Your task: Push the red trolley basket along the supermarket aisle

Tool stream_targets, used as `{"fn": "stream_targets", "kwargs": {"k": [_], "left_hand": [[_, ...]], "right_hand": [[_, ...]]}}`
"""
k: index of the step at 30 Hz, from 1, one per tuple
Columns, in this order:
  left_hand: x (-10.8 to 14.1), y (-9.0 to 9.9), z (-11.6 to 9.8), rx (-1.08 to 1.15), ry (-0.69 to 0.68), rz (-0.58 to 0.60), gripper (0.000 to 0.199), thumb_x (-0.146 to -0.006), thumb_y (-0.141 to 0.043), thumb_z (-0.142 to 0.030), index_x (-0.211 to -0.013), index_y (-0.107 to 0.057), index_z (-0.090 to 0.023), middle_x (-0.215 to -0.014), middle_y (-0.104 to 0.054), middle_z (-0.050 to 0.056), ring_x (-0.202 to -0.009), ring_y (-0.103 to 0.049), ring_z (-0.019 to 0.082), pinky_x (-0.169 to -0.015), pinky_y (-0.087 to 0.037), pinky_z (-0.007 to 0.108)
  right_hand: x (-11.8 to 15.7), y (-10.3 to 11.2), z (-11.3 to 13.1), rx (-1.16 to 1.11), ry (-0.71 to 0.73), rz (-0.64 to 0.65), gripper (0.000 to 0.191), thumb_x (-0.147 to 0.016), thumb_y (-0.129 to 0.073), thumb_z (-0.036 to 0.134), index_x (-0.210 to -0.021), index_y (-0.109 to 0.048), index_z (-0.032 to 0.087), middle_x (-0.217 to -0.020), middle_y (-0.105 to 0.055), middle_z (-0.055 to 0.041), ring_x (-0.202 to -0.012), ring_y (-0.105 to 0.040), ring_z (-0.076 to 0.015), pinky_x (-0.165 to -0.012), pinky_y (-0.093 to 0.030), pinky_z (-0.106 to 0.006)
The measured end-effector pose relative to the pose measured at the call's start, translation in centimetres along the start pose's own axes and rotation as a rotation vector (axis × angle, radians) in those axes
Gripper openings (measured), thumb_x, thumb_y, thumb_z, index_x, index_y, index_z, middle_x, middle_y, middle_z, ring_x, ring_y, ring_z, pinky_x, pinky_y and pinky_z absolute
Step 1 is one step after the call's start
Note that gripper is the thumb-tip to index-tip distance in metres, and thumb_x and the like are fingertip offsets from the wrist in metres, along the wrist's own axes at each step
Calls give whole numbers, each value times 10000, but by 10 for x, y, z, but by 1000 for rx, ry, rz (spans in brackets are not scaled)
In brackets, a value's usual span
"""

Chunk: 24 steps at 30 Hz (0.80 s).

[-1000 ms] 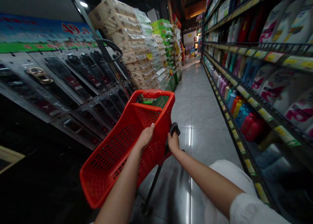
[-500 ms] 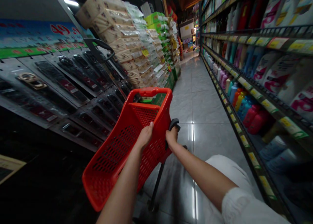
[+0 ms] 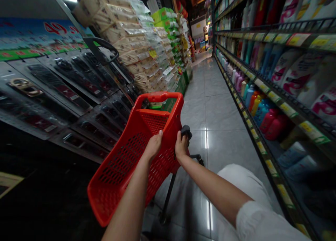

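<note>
My right hand [image 3: 181,147] has shifted at the dark grey handle [image 3: 186,130], thumb now upright; whether its grip closes I cannot tell. My left hand [image 3: 153,146] stays clamped on the red perforated plastic cart [image 3: 164,158], seemingly steadying it on the grey tiled floor [image 3: 220,109].

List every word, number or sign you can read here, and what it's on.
"49.9", red, on the banner at the left.
Too blurred: the banner's other writing; labels on the hanging packages.
Too small or blurred: the shelf price tags; lettering on the white bottles; the yellow sign on the stacked packs.
None that can be read: the red cart.
</note>
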<state>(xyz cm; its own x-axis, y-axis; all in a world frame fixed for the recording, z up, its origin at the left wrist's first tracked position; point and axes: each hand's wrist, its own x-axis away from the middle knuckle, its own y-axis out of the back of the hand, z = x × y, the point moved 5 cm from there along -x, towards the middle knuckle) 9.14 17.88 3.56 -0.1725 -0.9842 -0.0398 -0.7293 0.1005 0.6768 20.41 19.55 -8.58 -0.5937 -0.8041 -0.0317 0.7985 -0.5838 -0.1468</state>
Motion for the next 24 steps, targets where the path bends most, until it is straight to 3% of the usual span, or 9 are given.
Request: {"fn": "stream_targets", "kwargs": {"k": [4, 6, 11, 14, 17, 21, 24], "left_hand": [[-1, 2, 2, -48, 1, -45, 636, -829, -292, -796, -569, -370, -220, -524, -389, -8, -527, -337, 126, -503, -290, 271], [-1, 2, 2, -48, 6, -47, 618, -830, -301, -787, -578, -355, -225, -527, -381, -10, -531, -327, 125, -502, -271, 271], [-3, 3, 2, -12, 64, -30, 588, -843, -323, -754, -576, -370, -232, -498, -419, 12, -544, -386, 154, -499, -293, 277], [-6, 4, 1, -17, 78, -37, 575, -844, -346, -742, -563, -352, -241, -473, -400, 6, -544, -395, 160, -497, -307, 275], [-12, 5, 0, -15, 84, -23, 572, -851, -350, -734, -560, -355, -241, -465, -393, 0, -535, -394, 157, -493, -314, 268], [-19, 9, 0, -53, 73, -23, 581, -864, -345, -722, -548, -362, -234, -468, -386, -11, -497, -338, 132, -470, -286, 262], [-23, 11, -2, -86, 62, -36, 581, -866, -351, -713, -533, -347, -237, -459, -356, -19, -478, -281, 117, -450, -247, 261]], "right_hand": [[5, -10, 41, -45, 327, 95, 531, -999, -294, 493, -1340, -554, 180, -1507, -463, -134, -1469, -307, -224, -1228, -217, -455], [6, -11, 42, -26, 375, 91, 498, -1002, -306, 479, -1335, -558, 206, -1499, -475, -113, -1465, -310, -205, -1231, -213, -442], [6, -6, -13, 35, 136, -67, 483, -979, -306, 490, -1186, -602, 169, -1377, -559, -184, -1341, -456, -273, -1157, -309, -478], [1, -6, -43, 60, -61, -89, 421, -979, -268, 462, -1055, -607, 224, -1207, -652, -136, -1182, -568, -268, -1061, -400, -463], [-8, -8, -51, 59, -164, -74, 413, -980, -282, 473, -1082, -609, 242, -1185, -664, -111, -1132, -603, -262, -1004, -438, -438], [-20, -17, -49, 52, -161, -58, 447, -938, -406, 522, -1187, -615, 215, -1226, -647, -123, -1175, -597, -282, -992, -449, -420], [-24, -20, -65, 66, -195, -71, 406, -930, -418, 446, -1180, -635, 212, -1190, -666, -117, -1152, -615, -275, -978, -460, -410]]}}
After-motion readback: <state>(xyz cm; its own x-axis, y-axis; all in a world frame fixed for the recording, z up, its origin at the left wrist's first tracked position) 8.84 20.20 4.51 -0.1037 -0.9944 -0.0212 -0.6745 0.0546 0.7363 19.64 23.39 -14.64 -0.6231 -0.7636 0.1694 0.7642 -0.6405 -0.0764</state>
